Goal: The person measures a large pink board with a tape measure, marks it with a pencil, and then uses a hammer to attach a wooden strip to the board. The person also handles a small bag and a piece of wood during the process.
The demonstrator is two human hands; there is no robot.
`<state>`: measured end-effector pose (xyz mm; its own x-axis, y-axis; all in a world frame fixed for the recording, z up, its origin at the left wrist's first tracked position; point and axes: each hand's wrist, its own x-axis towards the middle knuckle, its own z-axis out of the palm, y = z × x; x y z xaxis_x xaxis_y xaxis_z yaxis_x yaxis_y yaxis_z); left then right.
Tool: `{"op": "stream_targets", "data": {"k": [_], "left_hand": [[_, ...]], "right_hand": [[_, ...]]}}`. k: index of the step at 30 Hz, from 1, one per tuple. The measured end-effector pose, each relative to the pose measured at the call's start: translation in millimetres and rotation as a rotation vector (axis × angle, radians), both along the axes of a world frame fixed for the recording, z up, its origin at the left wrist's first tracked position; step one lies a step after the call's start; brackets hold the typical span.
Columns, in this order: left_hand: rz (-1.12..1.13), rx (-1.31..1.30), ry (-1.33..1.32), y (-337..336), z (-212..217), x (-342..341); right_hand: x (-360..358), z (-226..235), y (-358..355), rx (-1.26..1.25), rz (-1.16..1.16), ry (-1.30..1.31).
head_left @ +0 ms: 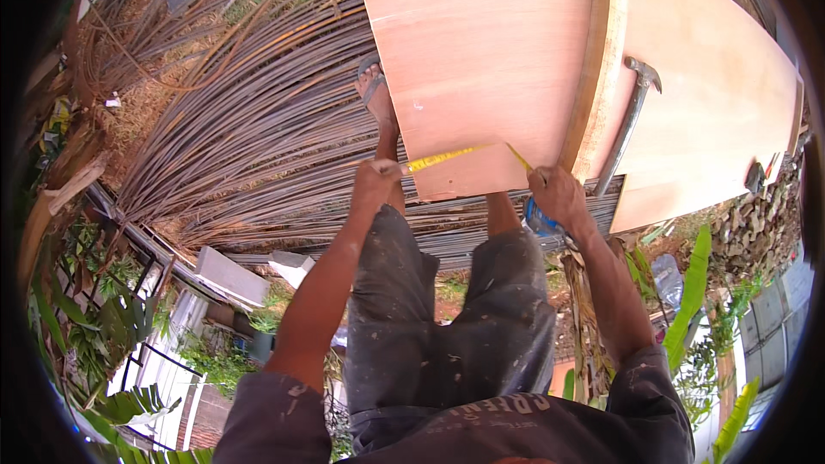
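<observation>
I see both hands at the near edge of a big plywood sheet [516, 51], w/ a yellow tape measure [443, 157] stretched between them along that edge. Left hand [375, 179] is clenched on the tape's end, pinning it at the sheet's left corner. Right hand [557, 193] is closed round the tape's blue case [540, 222], which sits just below the sheet edge, partly hidden by the fingers; tape blade bends up a bit near the right hand. A narrower wood strip [597, 77] lies across the sheet, running away from me, its near end just beside the right hand. A claw hammer [632, 116] lies on the sheet right next to the strip, head at the far end. Sheet rests over a pile of long steel rebar [258, 120] spread out to the left. One sandalled foot [375, 86] stands on the rebar, touching the sheet's left edge. Dark paint-spattered trousers [447, 318] below; green plants [696, 292] lower right; can't tell what the small dark object at the sheet's far right is.
</observation>
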<state>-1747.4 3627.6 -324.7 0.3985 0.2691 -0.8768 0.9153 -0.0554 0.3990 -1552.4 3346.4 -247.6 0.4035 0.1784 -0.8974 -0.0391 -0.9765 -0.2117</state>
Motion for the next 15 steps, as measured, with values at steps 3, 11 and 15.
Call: {"op": "stream_targets", "data": {"k": [3, 11, 15], "left_hand": [[0.032, 0.098, -0.080, 47, 4, 57], [-0.043, 0.299, -0.385, 158, -69, 205], [-0.107, 0.320, -0.314, 157, -83, 240]], "right_hand": [[49, -10, 30, 0.002, 0.086, -0.109], [197, -60, 137, -0.054, 0.258, -0.420], [236, -71, 145, -0.170, 0.384, -0.420]]}}
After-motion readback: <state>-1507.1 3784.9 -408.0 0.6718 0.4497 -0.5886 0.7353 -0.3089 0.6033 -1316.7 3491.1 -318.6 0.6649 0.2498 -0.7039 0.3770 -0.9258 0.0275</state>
